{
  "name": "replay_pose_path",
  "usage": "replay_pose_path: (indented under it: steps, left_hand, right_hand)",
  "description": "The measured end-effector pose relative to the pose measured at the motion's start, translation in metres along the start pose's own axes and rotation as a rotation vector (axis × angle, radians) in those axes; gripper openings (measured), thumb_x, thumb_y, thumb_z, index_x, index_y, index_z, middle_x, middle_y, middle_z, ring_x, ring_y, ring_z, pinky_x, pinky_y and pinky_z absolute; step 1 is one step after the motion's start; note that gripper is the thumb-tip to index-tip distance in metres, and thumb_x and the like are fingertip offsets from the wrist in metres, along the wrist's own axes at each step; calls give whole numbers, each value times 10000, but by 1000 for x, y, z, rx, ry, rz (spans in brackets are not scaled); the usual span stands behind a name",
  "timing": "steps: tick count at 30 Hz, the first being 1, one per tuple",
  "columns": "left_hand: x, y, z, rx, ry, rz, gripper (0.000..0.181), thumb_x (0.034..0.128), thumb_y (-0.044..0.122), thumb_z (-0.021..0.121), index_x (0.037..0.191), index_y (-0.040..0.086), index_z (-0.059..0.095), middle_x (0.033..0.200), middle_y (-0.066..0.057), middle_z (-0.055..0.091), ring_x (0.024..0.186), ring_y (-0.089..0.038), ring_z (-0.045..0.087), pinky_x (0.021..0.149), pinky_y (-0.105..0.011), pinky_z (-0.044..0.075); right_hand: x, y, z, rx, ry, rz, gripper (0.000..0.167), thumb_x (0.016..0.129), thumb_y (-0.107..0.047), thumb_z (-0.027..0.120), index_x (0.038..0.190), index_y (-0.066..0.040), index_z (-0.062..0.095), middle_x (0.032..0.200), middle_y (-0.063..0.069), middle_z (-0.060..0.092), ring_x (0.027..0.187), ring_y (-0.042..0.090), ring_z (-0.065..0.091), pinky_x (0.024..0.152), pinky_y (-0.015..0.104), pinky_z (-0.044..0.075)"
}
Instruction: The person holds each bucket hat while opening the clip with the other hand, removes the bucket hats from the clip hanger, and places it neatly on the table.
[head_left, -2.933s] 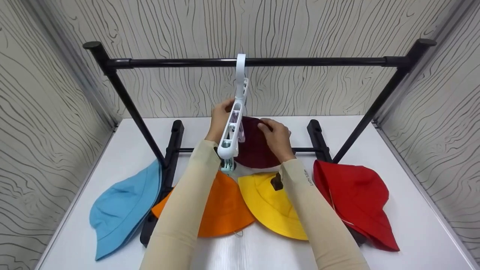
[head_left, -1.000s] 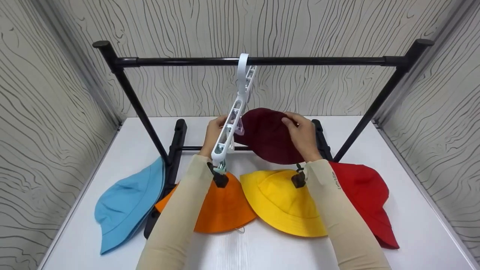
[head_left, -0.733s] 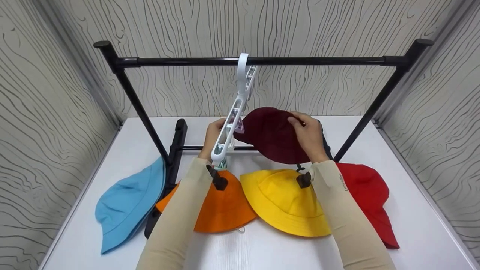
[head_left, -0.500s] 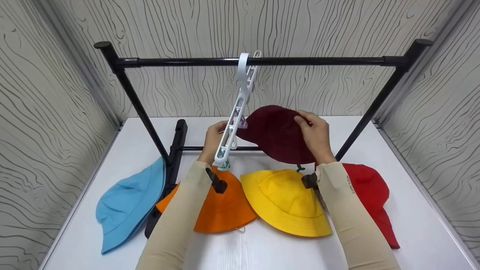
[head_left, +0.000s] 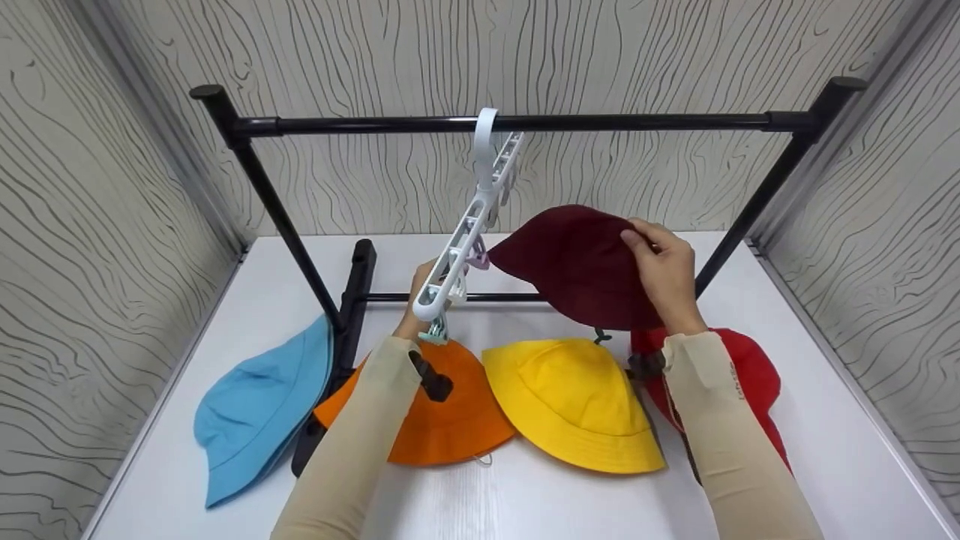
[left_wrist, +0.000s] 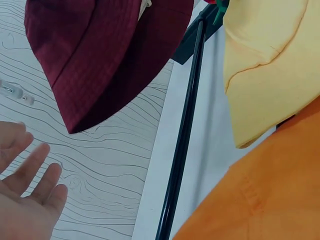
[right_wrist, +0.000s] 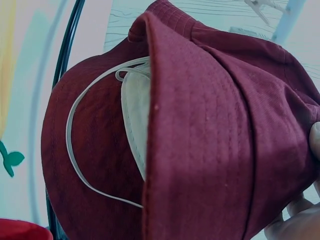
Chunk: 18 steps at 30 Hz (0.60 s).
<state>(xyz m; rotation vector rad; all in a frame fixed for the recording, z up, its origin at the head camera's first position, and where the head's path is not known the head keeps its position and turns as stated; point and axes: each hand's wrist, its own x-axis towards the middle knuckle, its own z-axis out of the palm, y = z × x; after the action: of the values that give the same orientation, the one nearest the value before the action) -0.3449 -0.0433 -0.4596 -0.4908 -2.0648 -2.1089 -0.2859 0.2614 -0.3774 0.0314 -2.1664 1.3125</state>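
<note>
A maroon bucket hat (head_left: 581,262) hangs in the air right of the white clip hanger (head_left: 480,199), pinched at its crown by my right hand (head_left: 666,274). In the right wrist view, the hat's (right_wrist: 200,135) underside shows a pale lining and a white elastic cord. My left hand (head_left: 412,315) is partly hidden behind the hanger's near end. The left wrist view shows that hand (left_wrist: 30,195) with loosely bent fingers, apart from the hat's brim. Small clips (head_left: 476,255) dangle from the hanger, which is hooked on the rack's black bar (head_left: 622,122).
On the white table lie a light blue hat (head_left: 259,412), an orange hat (head_left: 450,420), a yellow hat (head_left: 574,405) and a red hat (head_left: 750,367). The black rack's feet (head_left: 358,281) and low crossbar (head_left: 495,297) stand around them. Patterned walls (head_left: 360,187) enclose the table.
My right hand has carried the maroon hat rightward, away from the hanger. My left hand, earlier at the hat's left side, is now off it and lower. The hanger has swung slightly.
</note>
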Motion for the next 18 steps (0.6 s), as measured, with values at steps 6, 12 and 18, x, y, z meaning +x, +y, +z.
replay_pose_path:
  steps: [6, 12, 18]
  left_hand:
    - [12, -55, -7, -133, -25, 73, 109, 886, 38, 663, 979, -6, 699, 849, 16, 700, 719, -15, 567, 605, -144, 478]
    - [-1, -50, -8, -334, -80, 41, 209, 962, 71, 555, 1079, -41, 687, 1004, -65, 717, 835, -51, 602, 703, -166, 501]
    - [-35, 20, -2, -77, -87, 126, 289, 834, -120, 500, 1095, -234, 552, 885, 128, 646, 734, -30, 452, 662, -175, 384]
  right_hand:
    - [-2, 2, -15, 6, 27, 20, 226, 909, -196, 663, 1081, -68, 734, 901, -184, 644, 836, -5, 555, 771, 102, 436]
    - [-3, 6, -29, 5, 58, 4, 220, 900, -181, 672, 1070, -56, 736, 944, -142, 675, 878, -26, 567, 809, 103, 429]
    - [-5, 8, -42, -2, 86, -17, 215, 903, -164, 665, 1068, -45, 734, 931, -169, 674, 863, -30, 578, 769, 109, 430]
